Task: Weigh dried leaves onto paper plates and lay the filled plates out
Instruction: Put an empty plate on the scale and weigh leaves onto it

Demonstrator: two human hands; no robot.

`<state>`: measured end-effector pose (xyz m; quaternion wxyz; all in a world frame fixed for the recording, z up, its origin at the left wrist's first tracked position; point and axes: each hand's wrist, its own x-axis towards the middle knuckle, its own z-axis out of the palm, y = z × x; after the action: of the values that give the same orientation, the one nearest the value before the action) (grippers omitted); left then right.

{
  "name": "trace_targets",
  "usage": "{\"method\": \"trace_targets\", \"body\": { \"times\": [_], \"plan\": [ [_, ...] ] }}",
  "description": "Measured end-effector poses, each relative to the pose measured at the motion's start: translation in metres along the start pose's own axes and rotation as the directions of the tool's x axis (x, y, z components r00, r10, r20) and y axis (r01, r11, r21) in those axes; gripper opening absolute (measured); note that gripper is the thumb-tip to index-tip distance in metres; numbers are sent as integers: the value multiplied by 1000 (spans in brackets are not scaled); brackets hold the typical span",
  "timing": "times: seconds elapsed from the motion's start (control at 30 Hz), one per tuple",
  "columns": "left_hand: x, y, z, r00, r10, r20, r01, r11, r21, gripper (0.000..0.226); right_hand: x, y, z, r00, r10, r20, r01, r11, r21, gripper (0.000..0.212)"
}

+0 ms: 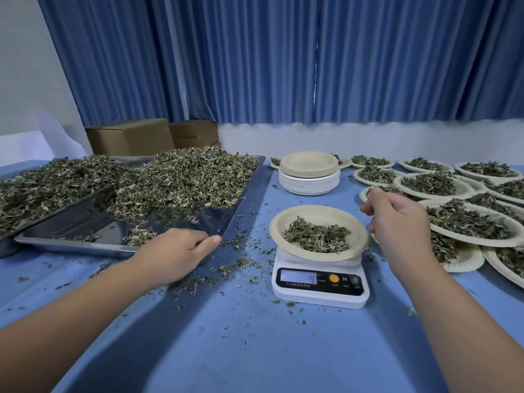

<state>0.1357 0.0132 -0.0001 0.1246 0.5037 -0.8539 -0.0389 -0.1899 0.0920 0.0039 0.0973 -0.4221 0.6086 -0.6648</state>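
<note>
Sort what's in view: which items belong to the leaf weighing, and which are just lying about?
Job: scale, plate on the scale, leaf pile, metal tray, stack of empty plates, filled plates on the right.
Lying about: cardboard boxes, blue curtains, loose crumbs on the cloth.

Pleated blue curtains [255, 58] hang across my view at twelve o'clock, drawn shut but for a thin bright slit of daylight [315, 66] just right of centre. Under their hem runs a band of white wall [312, 140]. At ten o'clock a pale side wall [22, 66] rises, with brown cardboard boxes [130, 137] stacked below it. My surface [255, 336] wears a blue cloth.
</note>
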Motion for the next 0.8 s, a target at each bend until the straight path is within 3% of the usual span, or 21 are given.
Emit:
{"method": "trace_targets", "body": {
  "times": [0.17,0.33,0.43,0.53,0.63,0.7,0.8],
  "plan": [
    [11,-8,-5,999,-44,15,46,995,-94,69,1,1,1,1000,5,5,-5,1000,-7,39],
    [28,-13,-6,992,-123,7,123,985,-122,47,2,3,2,1000,-1,11,1,1000,-3,38],
    [38,-16,-6,984,-177,12,176,967,-186,72,3,4,1,1000,5,22,-5,1000,5,41],
    [47,-20,-9,970,-240,-30,225,942,-248,79,5,5,0,1000,21,8,-21,1000,23,40],
    [55,-17,-15,968,-225,-113,183,936,-300,73,7,6,-1,999,36,-21,-35,998,48,41],
    [63,-7,-19,968,-200,-152,145,940,-310,42,8,6,-1,999,40,-28,-39,998,51,42],
    [77,25,-26,971,-117,-210,22,914,-406,43,10,6,0,998,50,-23,-48,997,60,42]
  ]
}}
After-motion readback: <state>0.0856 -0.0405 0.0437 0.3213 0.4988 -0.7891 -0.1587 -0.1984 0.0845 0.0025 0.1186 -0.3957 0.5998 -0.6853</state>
